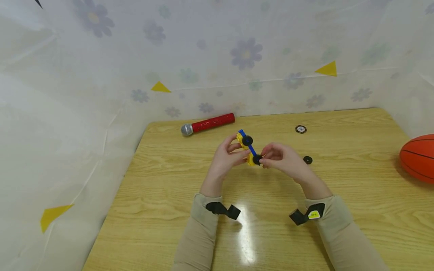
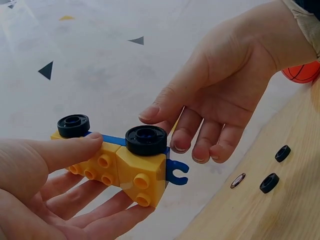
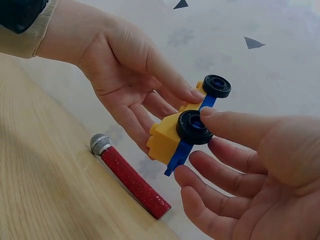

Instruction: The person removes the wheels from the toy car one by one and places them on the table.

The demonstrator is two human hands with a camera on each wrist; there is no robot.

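A toy built of yellow bricks on a blue bar is held above the wooden table. It carries two black wheels, a near wheel and a far wheel. My left hand grips the yellow bricks, thumb on top and fingers underneath. My right hand is beside the near wheel. Its thumb tip touches the wheel's rim while its other fingers hang relaxed below, holding nothing. The far wheel sticks out past my left fingers.
A red glitter microphone lies at the table's far edge. A loose black wheel and a round chip lie right of my hands. An orange basketball sits at the right edge. Flowered cloth walls close in the back and left.
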